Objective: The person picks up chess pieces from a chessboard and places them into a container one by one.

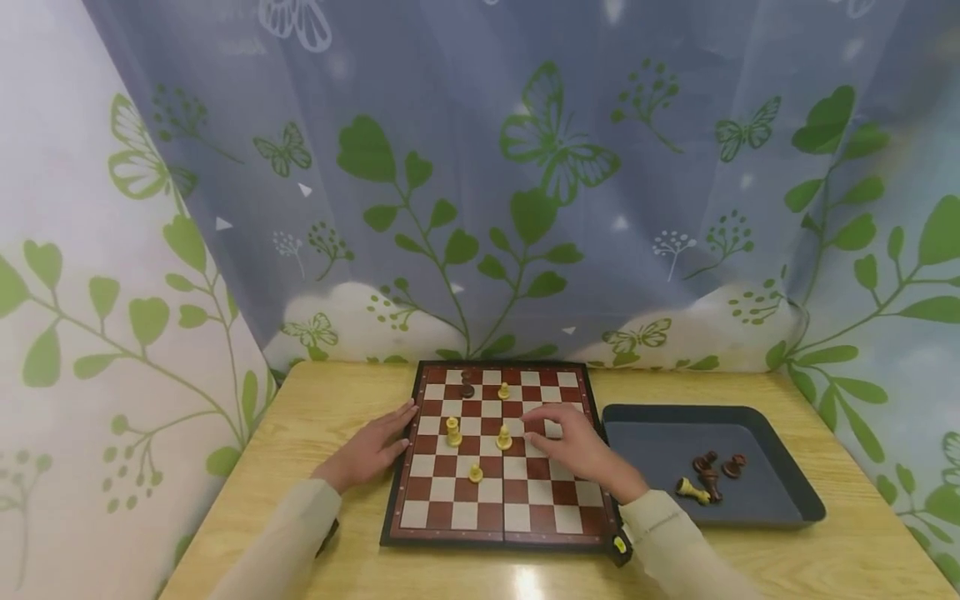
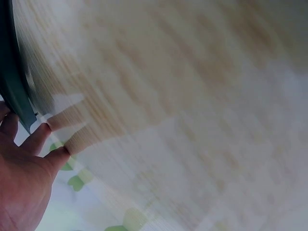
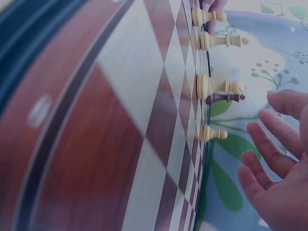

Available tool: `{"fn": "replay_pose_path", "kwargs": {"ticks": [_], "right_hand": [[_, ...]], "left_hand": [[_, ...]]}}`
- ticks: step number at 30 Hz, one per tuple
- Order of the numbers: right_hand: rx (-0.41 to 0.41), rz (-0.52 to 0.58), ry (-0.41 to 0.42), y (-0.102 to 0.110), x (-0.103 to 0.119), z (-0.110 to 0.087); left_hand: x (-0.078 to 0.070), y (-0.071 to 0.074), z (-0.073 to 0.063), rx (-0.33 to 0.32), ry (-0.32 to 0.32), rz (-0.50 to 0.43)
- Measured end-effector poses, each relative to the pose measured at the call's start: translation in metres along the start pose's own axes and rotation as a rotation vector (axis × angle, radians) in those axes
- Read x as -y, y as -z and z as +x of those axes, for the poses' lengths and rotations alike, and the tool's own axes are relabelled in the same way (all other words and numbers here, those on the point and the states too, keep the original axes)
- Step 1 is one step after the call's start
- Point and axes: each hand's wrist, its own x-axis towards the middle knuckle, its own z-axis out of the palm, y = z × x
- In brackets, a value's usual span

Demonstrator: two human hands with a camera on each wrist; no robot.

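My right hand point(image 1: 576, 446) hovers over the right half of the chessboard point(image 1: 527, 517), fingers loosely bent and holding nothing. Just left of its fingertips stands a cream chess piece point(image 1: 504, 437). A cream king point(image 1: 453, 432) is farther left, a cream pawn point(image 1: 476, 473) nearer me, and another cream pawn point(image 1: 504, 391) toward the back. One dark piece point(image 1: 467, 389) stands at the back left. My left hand point(image 1: 369, 450) rests at the board's left edge, fingertips against it. In the right wrist view, the right hand point(image 3: 281, 163) shows spread fingers beside the standing pieces.
A dark grey tray point(image 1: 780, 508) sits right of the board, holding several dark pieces point(image 1: 708, 479) and a cream piece point(image 1: 692, 491) lying down. Both are on a wooden table point(image 1: 337, 550). A patterned curtain point(image 1: 450, 167) hangs behind the table's far edge.
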Motion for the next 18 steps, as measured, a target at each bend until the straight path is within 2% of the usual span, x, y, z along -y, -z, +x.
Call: {"fn": "replay_pose_path", "kwargs": {"ticks": [5,11,18], "right_hand": [[0.055,0.018,-0.03,-0.009,0.003,0.011],[0.063,-0.011,-0.081,-0.017,0.003,0.021],[0.06,-0.029,-0.053,-0.024,0.003,0.027]], "left_hand": [[-0.001,-0.002,0.0,0.011,0.018,-0.005],[0.0,-0.002,0.0,0.009,0.019,-0.011],[0.002,-0.002,0.001,0.016,0.019,-0.012]]}}
